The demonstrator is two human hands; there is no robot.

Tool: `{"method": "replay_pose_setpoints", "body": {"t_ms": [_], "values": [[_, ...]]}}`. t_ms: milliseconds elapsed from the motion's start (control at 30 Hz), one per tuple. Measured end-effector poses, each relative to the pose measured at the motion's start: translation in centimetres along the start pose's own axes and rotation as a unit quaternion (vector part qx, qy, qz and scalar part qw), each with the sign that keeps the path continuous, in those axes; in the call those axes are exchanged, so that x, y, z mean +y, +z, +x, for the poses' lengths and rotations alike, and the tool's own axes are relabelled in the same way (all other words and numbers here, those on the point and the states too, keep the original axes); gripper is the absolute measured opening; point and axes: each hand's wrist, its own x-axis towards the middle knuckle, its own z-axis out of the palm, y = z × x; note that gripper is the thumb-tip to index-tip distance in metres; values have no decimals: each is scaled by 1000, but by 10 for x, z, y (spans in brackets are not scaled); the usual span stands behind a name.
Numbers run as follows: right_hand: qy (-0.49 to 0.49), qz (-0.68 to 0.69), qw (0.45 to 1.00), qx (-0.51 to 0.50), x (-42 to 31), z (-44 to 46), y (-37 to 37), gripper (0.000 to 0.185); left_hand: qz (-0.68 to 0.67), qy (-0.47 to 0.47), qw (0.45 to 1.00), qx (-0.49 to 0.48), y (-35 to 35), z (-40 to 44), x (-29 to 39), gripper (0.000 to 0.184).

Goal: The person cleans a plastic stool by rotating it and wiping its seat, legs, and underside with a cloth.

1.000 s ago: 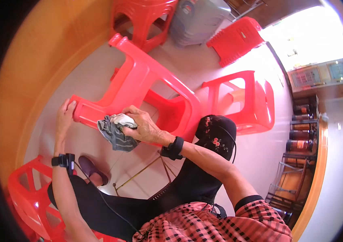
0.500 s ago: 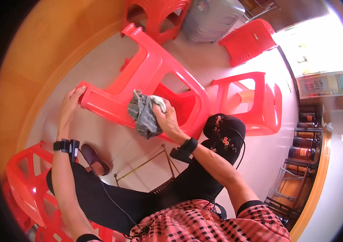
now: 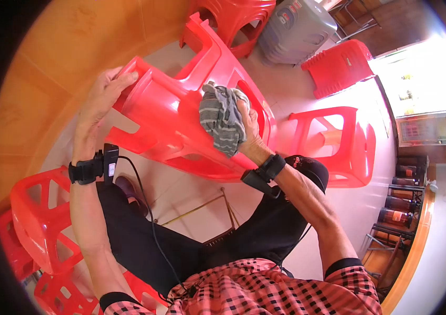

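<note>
A red plastic stool (image 3: 168,113) lies tilted on its side in front of me, its legs pointing up and left. My left hand (image 3: 105,94) grips the end of one leg, thumb on the near face and fingers behind it. In my right hand (image 3: 250,126) is a bunched grey striped cloth (image 3: 222,118), held over the side of the stool near its cut-out opening. The cloth hides part of the stool there.
Another red stool (image 3: 333,142) stands at right, with more red stools (image 3: 44,215) at lower left. At the back are a red stool (image 3: 236,18), a grey plastic stack (image 3: 296,29) and stacked red stools (image 3: 338,68). A thin metal frame (image 3: 196,207) lies between my legs.
The stool has been raised and turned, with my left hand moving up along with its leg. My right hand and the cloth have moved up and to the right.
</note>
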Motion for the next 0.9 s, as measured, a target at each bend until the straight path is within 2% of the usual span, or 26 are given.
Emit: {"method": "replay_pose_setpoints", "body": {"t_ms": [33,67,167,200,233,300,333,367,400,433,467,500,567,633,667,700,767,800,833,867,900], "values": [[-150,-170,974,-20,-3,3,0,29,-13,12,1000,6,3,-5,9,32],[30,66,996,-46,-6,8,3,31,-13,14,1000,7,1,-6,13,32],[-11,6,999,-45,-3,12,6,34,13,37,999,32,-5,-8,13,33],[-81,-107,988,-73,-5,13,4,35,14,25,999,45,-11,-8,9,33],[-80,-107,988,-77,-8,12,3,35,14,12,998,61,-15,-10,6,33],[-71,-213,966,-126,-11,14,-4,38,17,19,997,66,-17,-11,1,33],[71,-150,977,-133,-8,15,-6,36,19,27,997,67,-20,-13,0,34],[70,-153,976,-135,-7,13,-9,36,16,28,997,69,-21,-14,0,34],[115,-25,991,-61,-9,9,-11,34,23,15,997,66,-18,-19,4,34],[158,105,982,15,-10,7,-14,33,31,1,998,63,-14,-24,9,35],[166,117,978,43,12,17,-38,33,27,3,997,65,-9,-30,12,35],[157,129,977,69,4,17,-50,33,38,14,995,94,-3,-37,15,33],[106,158,973,130,11,28,-89,38,45,29,991,119,1,-46,20,34],[159,69,947,270,-23,33,-99,49,71,-43,994,65,0,-54,25,38],[136,-58,952,268,15,53,-150,62,71,-40,995,63,4,-59,28,38],[134,-57,952,271,10,54,-157,62,76,-39,995,55,9,-64,33,40],[204,-266,908,253,2,55,-167,68,84,-36,995,46,17,-70,39,43],[194,-338,887,248,29,60,-191,69,86,-47,995,20,20,-71,40,44],[194,-336,888,248,29,56,-190,69,87,-58,994,-5,22,-72,40,46],[190,-416,866,202,33,47,-188,69,146,-79,986,-20,18,-68,33,47],[184,-492,837,153,36,36,-184,70,148,-79,986,-21,19,-68,33,47]]}}
